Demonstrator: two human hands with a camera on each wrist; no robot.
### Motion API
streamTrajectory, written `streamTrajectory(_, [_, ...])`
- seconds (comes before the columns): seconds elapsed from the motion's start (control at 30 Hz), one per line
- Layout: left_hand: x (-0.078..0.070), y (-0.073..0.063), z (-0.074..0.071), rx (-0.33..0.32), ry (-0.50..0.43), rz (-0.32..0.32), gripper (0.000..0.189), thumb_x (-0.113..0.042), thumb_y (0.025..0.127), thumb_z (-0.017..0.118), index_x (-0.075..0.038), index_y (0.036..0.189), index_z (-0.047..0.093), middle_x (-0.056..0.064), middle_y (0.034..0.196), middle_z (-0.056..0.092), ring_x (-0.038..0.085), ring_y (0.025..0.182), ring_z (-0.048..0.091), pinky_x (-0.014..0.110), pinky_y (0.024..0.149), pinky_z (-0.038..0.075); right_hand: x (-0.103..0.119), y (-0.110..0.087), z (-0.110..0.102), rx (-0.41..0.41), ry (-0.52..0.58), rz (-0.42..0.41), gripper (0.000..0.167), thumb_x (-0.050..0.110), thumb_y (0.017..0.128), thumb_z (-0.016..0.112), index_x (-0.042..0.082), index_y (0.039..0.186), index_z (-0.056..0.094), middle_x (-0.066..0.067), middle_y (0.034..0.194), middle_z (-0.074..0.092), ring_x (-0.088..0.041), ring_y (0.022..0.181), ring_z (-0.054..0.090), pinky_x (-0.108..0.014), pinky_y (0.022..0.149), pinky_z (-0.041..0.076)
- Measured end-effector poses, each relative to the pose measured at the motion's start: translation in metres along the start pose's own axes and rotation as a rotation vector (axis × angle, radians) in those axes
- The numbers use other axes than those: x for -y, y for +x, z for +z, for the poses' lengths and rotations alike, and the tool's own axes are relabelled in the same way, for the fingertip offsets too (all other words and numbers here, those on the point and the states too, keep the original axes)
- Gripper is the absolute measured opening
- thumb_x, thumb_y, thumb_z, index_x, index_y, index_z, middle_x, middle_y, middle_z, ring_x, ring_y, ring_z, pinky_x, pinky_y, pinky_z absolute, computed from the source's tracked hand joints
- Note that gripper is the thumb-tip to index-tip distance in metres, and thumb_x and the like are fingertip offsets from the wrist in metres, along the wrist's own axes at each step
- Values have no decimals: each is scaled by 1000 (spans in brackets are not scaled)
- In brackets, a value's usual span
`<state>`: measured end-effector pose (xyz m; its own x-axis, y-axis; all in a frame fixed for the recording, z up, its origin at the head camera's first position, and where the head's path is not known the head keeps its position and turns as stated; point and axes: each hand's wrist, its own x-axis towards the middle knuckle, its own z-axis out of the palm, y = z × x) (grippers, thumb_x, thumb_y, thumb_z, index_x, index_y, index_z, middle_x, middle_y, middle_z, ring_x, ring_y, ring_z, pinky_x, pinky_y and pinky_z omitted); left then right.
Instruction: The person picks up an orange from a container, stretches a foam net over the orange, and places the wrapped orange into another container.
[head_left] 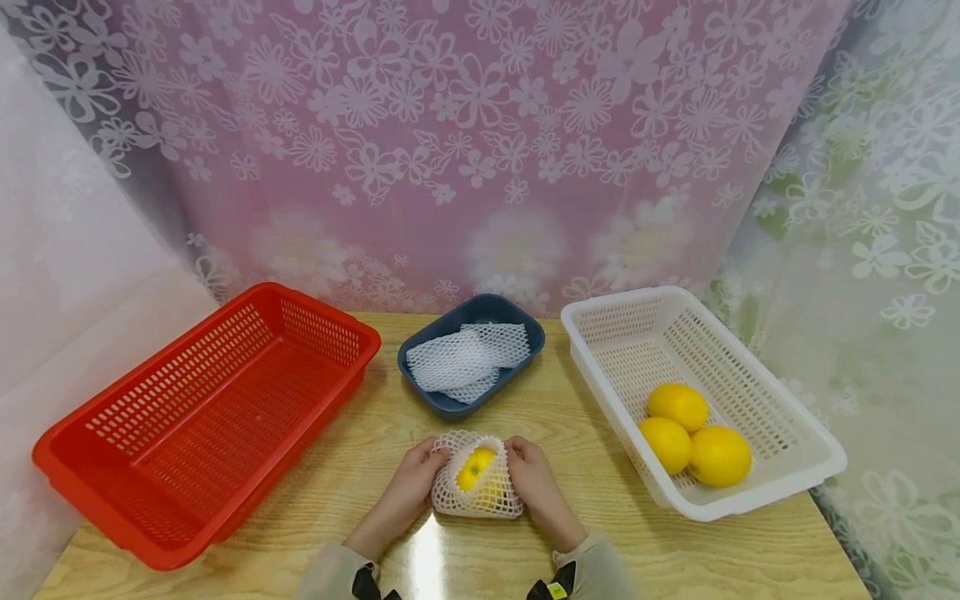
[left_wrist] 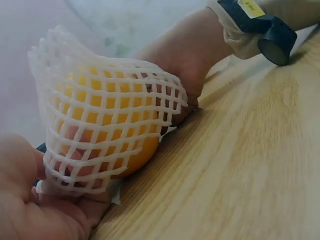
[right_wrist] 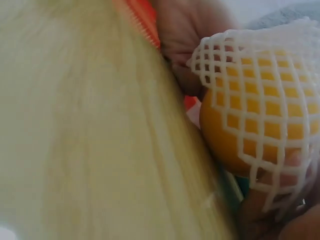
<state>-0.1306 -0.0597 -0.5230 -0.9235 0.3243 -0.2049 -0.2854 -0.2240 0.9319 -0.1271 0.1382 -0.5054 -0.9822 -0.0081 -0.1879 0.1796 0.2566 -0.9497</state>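
A yellow lemon (head_left: 476, 469) sits on the table inside a white foam net sleeve (head_left: 480, 502), its top end showing through the net's opening. My left hand (head_left: 415, 482) pinches the net's edge on the left side, the thumb over the mesh. On the other side my right hand (head_left: 537, 482) grips the net's right edge. In the left wrist view the net (left_wrist: 107, 107) covers most of the lemon, whose lower part (left_wrist: 141, 157) shows bare near the wood. The right wrist view shows the lemon's underside (right_wrist: 220, 140) bare below the mesh, with some fingers hidden behind it.
A dark blue tray (head_left: 447, 408) with several white foam nets (head_left: 453, 358) stands just beyond the hands. At left is a red basket (head_left: 217, 392). A white basket (head_left: 618, 417) at right holds three lemons (head_left: 720, 456). Floral curtains (head_left: 480, 150) hang behind the wooden table (head_left: 600, 533).
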Motion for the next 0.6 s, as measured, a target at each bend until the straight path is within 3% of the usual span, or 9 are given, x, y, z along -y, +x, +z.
streamTrajectory(0.17, [1,1,3,-86,294,108,23,-9,103,47,6,116,58,8,97,63,14,85,58,26,77,48,-3,2,1,-64,-110,-75,20,9,102,48,-3,93,63,-2,69,52,-15,64,48,-28,61,41])
streamTrajectory(0.33, [8,2,6,-215,551,273,13,-8,100,53,-4,108,62,5,91,64,15,82,57,28,74,47,-7,5,0,-116,-184,-120,18,7,100,51,-2,96,66,3,57,42,-10,51,39,-26,51,37])
streamTrajectory(0.43, [12,1,8,-286,619,371,8,-9,99,57,-8,105,61,0,84,64,12,76,56,29,68,47,-9,6,-1,-135,-204,-141,17,8,100,53,-2,95,67,4,54,40,-8,47,36,-25,48,36])
streamTrajectory(0.6, [15,0,8,-368,615,447,15,-7,93,64,-10,108,60,-8,67,50,4,57,45,23,53,39,-12,8,0,-139,-204,-148,17,11,100,56,-1,94,66,6,51,41,-7,45,38,-23,46,35])
